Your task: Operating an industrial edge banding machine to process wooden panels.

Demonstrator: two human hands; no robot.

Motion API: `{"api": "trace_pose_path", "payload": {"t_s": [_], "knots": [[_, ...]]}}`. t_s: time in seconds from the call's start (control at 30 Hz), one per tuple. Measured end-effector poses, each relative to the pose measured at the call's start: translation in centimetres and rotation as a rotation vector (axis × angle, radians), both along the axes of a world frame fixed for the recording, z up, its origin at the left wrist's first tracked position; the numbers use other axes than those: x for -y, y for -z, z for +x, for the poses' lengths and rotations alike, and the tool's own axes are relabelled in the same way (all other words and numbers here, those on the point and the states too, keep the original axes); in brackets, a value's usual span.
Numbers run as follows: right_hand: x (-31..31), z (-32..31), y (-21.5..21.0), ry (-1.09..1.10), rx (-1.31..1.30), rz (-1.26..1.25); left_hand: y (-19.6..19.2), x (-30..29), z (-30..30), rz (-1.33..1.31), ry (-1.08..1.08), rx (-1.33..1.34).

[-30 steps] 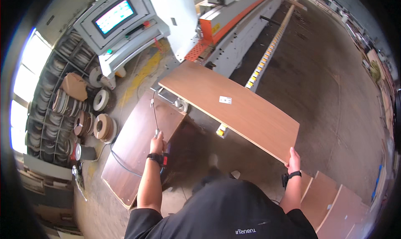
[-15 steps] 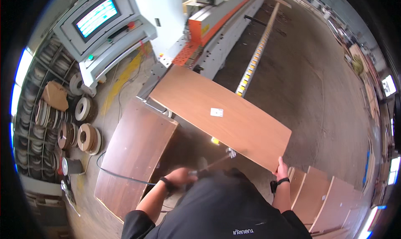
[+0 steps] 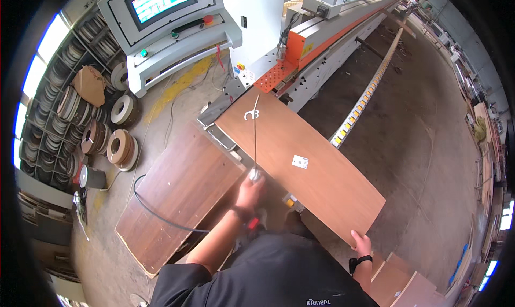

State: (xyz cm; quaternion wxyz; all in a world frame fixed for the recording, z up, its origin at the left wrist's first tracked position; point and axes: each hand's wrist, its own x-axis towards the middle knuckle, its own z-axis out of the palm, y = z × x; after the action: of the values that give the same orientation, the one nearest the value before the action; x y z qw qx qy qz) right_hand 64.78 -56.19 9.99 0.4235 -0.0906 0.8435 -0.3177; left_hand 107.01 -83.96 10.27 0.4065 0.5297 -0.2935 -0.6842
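My left hand (image 3: pixel 248 193) is closed around what looks like an air blow gun (image 3: pixel 255 174), with a metallic body and a long thin rod. The rod points away over the near left part of a wood-toned panel (image 3: pixel 327 183); a white hook-shaped piece (image 3: pixel 251 114) shows near its tip. My right hand (image 3: pixel 362 243) grips the panel's near right corner, thumb on top, the other fingers hidden beneath. A small white label (image 3: pixel 300 161) lies on the panel, whose far left end rests at the machine's orange plate (image 3: pixel 276 76).
A brown board stack (image 3: pixel 177 200) stands to my left, with a dark hose (image 3: pixel 161 216) across it. A control console (image 3: pixel 177 33) rises behind. Edge-band rolls (image 3: pixel 120 149) sit at far left. A roller rail (image 3: pixel 370 87) runs away right; more panels (image 3: pixel 399 280) lie near my right.
My left hand has moved forward and up, bringing the rod over the panel. My right hand keeps its hold on the corner. The whole view has shifted slightly.
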Motion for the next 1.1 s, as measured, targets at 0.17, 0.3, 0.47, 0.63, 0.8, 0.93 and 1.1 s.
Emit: {"api": "trace_pose_path", "payload": {"t_s": [0.17, 0.3, 0.47, 0.63, 0.8, 0.93, 1.1], "knots": [[3.8, -2.2, -1.4, -0.149, -0.091, 0.038, 1.1, 0.6, -2.3, -0.039, -0.011, 0.064], [4.7, -5.5, 1.2, -0.176, -0.16, -0.033, 0.5, 3.0, -4.9, -0.069, 0.018, 0.016], [10.8, -8.8, -1.6, -0.154, -0.12, 0.022, 0.4, 7.8, -8.7, -0.088, 0.039, -0.004], [15.9, -13.5, -2.9, -0.149, -0.129, 0.065, -0.2, 13.3, -14.6, -0.099, 0.136, 0.141], [19.2, -17.0, -1.6, -0.152, -0.108, 0.025, 2.8, 17.7, -15.1, -0.143, 0.201, 0.253], [20.8, -20.3, 1.1, 0.017, -0.148, -0.119, -3.1, 18.9, -14.7, -0.182, 0.332, 0.397], [22.6, -20.9, 1.5, 0.213, -0.137, -0.28, -7.3, 19.0, -3.3, -0.7, 0.108, 0.887]]}}
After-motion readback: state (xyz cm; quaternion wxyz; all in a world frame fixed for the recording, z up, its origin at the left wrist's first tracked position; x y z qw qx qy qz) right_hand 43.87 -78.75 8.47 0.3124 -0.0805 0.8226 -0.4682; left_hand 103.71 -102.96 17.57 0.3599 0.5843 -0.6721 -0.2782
